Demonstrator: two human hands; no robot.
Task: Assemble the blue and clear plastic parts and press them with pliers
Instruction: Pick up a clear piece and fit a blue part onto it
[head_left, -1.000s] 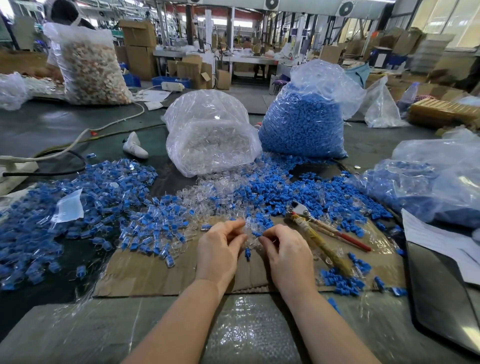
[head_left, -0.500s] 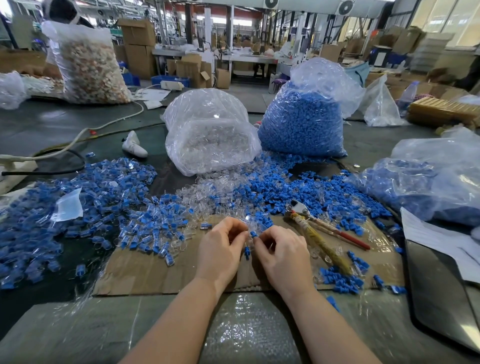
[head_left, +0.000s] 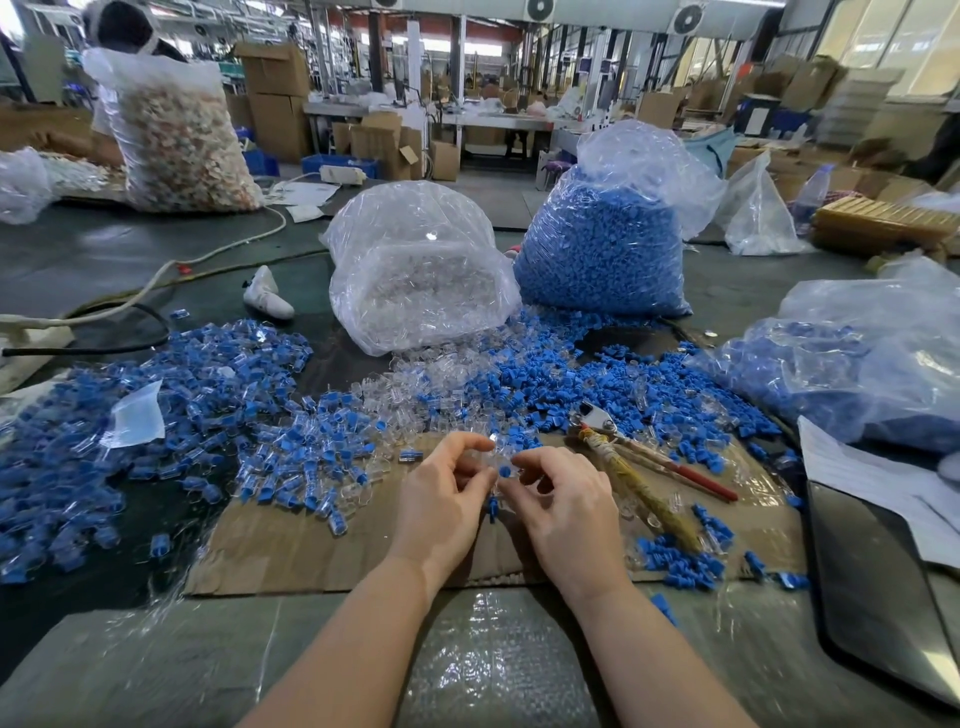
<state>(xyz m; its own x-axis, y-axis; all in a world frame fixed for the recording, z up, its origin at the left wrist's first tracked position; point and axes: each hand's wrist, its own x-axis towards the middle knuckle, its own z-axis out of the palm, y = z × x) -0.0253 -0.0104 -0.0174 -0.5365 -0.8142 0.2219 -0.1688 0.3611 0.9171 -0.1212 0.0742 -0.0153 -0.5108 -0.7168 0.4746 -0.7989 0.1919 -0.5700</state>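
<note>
My left hand and my right hand meet fingertip to fingertip over the cardboard sheet. The left fingers pinch a clear plastic part, and the right fingers pinch a small blue part against it. Another blue piece lies just under the hands. The pliers, with wrapped handles, rest on the cardboard to the right of my right hand. Loose blue parts and clear parts are spread beyond the hands.
A pile of assembled blue-and-clear pieces covers the left. A bag of clear parts and a bag of blue parts stand behind. Another bag lies at the right, a dark tray near the right edge. A person sits far left.
Both hands have lifted slightly and drawn closer together, with the fingertips now bringing the blue part to the clear part. The pliers have not moved.
</note>
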